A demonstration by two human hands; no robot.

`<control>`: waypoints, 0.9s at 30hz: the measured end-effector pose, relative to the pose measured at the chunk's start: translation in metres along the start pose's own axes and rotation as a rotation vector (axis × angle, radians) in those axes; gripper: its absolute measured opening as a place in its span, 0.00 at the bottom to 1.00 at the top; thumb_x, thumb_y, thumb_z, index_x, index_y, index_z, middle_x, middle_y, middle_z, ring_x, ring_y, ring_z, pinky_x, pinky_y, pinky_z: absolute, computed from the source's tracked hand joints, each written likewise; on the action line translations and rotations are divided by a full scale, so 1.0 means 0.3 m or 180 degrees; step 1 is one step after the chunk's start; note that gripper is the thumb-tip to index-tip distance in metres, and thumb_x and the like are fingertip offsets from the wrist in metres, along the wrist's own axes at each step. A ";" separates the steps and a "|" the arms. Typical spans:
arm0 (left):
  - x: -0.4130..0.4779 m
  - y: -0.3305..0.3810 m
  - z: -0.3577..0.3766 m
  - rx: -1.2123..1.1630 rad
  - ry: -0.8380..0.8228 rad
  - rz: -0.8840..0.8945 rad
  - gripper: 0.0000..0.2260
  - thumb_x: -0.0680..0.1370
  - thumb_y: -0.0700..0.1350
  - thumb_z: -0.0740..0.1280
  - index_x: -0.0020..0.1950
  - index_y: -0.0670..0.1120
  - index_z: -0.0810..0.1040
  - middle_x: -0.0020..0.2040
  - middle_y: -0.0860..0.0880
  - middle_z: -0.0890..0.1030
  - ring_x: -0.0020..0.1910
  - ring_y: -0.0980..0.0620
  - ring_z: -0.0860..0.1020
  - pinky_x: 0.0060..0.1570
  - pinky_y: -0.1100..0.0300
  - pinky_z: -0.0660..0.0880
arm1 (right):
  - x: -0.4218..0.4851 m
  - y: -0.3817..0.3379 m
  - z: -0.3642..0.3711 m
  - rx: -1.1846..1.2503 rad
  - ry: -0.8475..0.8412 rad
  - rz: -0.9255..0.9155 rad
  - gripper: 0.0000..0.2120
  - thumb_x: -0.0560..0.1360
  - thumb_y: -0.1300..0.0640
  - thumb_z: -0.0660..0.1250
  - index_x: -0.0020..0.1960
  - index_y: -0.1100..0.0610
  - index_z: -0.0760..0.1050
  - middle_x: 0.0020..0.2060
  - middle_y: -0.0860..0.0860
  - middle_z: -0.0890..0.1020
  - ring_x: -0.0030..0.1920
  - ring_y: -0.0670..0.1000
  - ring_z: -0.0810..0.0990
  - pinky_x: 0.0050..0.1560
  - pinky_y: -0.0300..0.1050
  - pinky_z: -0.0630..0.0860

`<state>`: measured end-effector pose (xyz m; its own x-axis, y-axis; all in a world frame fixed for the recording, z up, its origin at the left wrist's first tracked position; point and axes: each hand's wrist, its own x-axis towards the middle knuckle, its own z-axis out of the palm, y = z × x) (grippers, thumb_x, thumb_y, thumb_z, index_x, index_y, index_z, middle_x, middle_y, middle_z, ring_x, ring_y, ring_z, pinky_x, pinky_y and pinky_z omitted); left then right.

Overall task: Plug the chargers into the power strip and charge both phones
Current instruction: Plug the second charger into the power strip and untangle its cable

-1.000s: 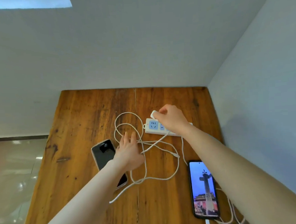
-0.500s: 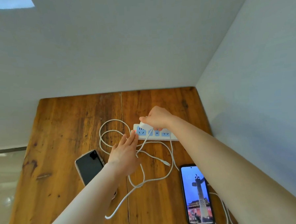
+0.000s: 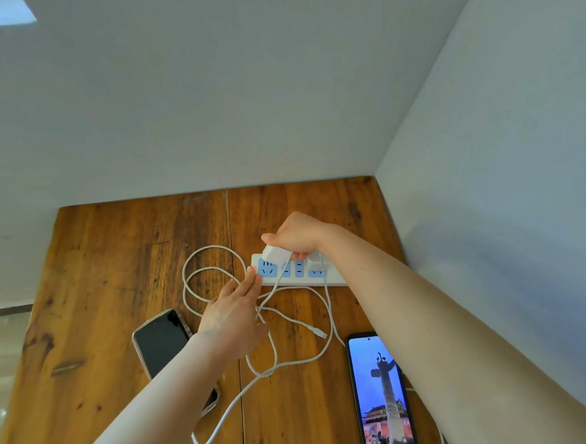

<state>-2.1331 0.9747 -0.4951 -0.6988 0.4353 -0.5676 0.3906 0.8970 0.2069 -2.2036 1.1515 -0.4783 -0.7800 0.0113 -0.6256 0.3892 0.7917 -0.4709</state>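
A white power strip [image 3: 332, 280] with blue sockets lies across the middle of the wooden table [image 3: 117, 265]. My right hand [image 3: 299, 233] grips a white charger [image 3: 276, 254] right over the strip's left sockets. A second white charger [image 3: 317, 264] sits in a socket further right. My left hand [image 3: 233, 313] rests flat with its fingertips against the strip's left end. The held charger's white cable [image 3: 215, 259] loops over the table, and its free plug [image 3: 319, 332] lies loose. A dark-screened phone [image 3: 162, 340] lies partly under my left forearm. A lit phone [image 3: 382, 393] lies at the lower right.
Grey walls [image 3: 488, 211] close the table's far and right sides. The table's left edge drops to a shiny floor [image 3: 3, 355]. More white cable [image 3: 438, 435] runs past the lit phone's lower end.
My right hand has carried the charger from behind the strip to just over its left sockets. My left hand has slid forward from beside the dark phone to the strip's left end.
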 end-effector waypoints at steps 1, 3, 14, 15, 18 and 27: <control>-0.001 -0.001 0.001 0.0012 0.0002 0.0006 0.38 0.77 0.56 0.64 0.78 0.53 0.43 0.79 0.54 0.43 0.77 0.46 0.48 0.71 0.47 0.63 | 0.004 0.001 -0.002 0.0001 -0.0040 -0.0003 0.23 0.78 0.41 0.57 0.53 0.60 0.77 0.43 0.55 0.83 0.34 0.49 0.79 0.36 0.38 0.74; -0.003 -0.004 0.002 0.0003 0.0004 -0.0001 0.38 0.76 0.56 0.64 0.78 0.53 0.43 0.79 0.55 0.43 0.77 0.46 0.49 0.71 0.48 0.63 | 0.008 -0.004 -0.004 -0.0010 -0.0095 -0.0006 0.23 0.78 0.41 0.57 0.51 0.60 0.77 0.41 0.54 0.82 0.33 0.48 0.79 0.34 0.37 0.73; 0.003 -0.010 -0.003 -0.0120 0.0017 0.0018 0.37 0.76 0.56 0.63 0.78 0.53 0.44 0.79 0.55 0.45 0.77 0.46 0.50 0.70 0.50 0.64 | -0.016 -0.093 0.047 -0.0429 0.0435 -0.0276 0.23 0.74 0.44 0.67 0.57 0.63 0.74 0.42 0.55 0.78 0.32 0.50 0.75 0.28 0.39 0.66; 0.003 -0.011 -0.002 -0.0137 0.0027 0.0020 0.37 0.76 0.56 0.63 0.78 0.53 0.44 0.79 0.55 0.45 0.77 0.46 0.50 0.70 0.50 0.64 | -0.018 -0.095 0.052 -0.0376 0.0454 -0.0260 0.23 0.74 0.44 0.67 0.58 0.63 0.74 0.46 0.56 0.80 0.35 0.51 0.76 0.28 0.39 0.66; 0.002 -0.012 0.002 -0.0192 0.0001 0.0016 0.37 0.76 0.56 0.63 0.78 0.54 0.45 0.79 0.56 0.45 0.77 0.47 0.50 0.69 0.50 0.64 | -0.019 -0.098 0.075 -0.0294 0.0503 -0.0197 0.23 0.74 0.45 0.68 0.59 0.62 0.73 0.52 0.56 0.81 0.43 0.54 0.79 0.35 0.41 0.71; 0.004 -0.020 0.009 -0.0181 -0.0010 0.0026 0.38 0.76 0.57 0.63 0.78 0.55 0.43 0.79 0.57 0.44 0.77 0.46 0.49 0.69 0.48 0.65 | -0.040 -0.094 0.129 0.0055 0.0711 -0.0014 0.23 0.73 0.45 0.69 0.58 0.61 0.75 0.55 0.56 0.81 0.54 0.58 0.80 0.47 0.47 0.76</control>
<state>-2.1346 0.9696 -0.4992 -0.6939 0.4423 -0.5682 0.3615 0.8965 0.2563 -2.1862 1.1053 -0.4815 -0.8701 0.1443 -0.4713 0.3923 0.7816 -0.4850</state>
